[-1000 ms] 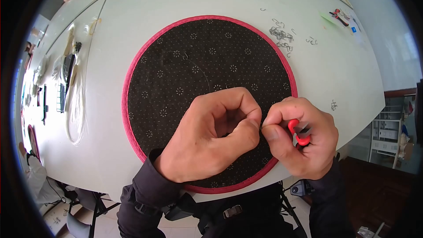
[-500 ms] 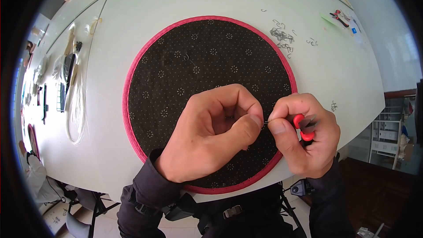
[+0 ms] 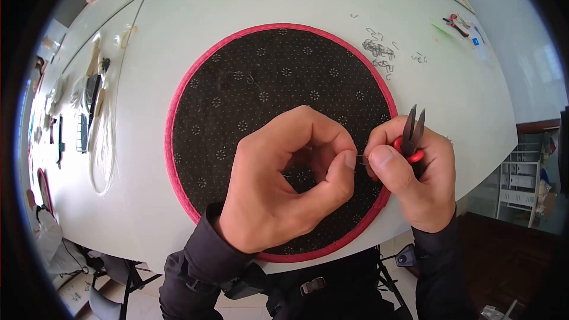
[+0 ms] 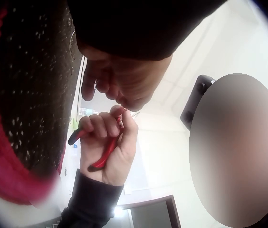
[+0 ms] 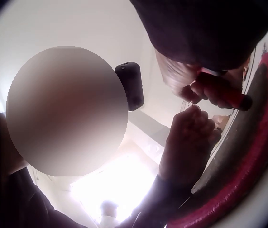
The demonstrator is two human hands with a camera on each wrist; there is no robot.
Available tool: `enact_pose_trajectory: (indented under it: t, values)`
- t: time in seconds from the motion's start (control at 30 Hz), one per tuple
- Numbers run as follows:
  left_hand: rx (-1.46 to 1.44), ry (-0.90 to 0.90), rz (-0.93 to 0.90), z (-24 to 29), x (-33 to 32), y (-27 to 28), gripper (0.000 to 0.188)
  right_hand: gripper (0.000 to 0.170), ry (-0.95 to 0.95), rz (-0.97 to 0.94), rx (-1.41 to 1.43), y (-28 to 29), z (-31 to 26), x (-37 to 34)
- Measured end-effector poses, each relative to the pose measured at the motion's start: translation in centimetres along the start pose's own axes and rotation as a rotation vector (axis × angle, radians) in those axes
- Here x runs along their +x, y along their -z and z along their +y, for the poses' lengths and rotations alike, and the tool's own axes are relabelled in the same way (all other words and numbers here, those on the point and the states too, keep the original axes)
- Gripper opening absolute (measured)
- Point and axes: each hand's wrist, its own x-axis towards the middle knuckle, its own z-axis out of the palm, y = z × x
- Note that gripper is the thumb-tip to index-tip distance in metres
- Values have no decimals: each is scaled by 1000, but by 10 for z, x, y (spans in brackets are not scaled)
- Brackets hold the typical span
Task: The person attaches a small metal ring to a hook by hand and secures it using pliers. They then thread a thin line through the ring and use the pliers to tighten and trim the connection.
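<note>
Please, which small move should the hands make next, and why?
Perhaps draw the thin strand gently tighter: it shows between the fingertips of the left hand and right hand, while the red-handled pliers point away from it, so cutting seems premature.

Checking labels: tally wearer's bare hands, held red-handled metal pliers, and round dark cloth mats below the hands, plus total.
Bare left hand and bare right hand: 2
Held red-handled metal pliers: 1
Round dark cloth mat, pinkish-red rim: 1
Total: 4
</note>
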Motion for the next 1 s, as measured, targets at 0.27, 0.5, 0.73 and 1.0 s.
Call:
enact_pose_trajectory:
  t: [0.27, 0.5, 0.73, 1.0]
  values:
    - [142, -91, 12, -4, 0, 1, 7, 15, -99, -7, 31, 2, -6, 0]
    - [134, -84, 9, -2, 0, 1, 8, 17, -128, -1, 15, 2, -8, 0]
    - [70, -66, 21, -3, -1, 0, 8, 9, -34, 50, -66, -2, -7, -1]
    - [-47, 38, 21, 0, -1, -1, 7, 8, 161, 86, -180, -7, 1, -4]
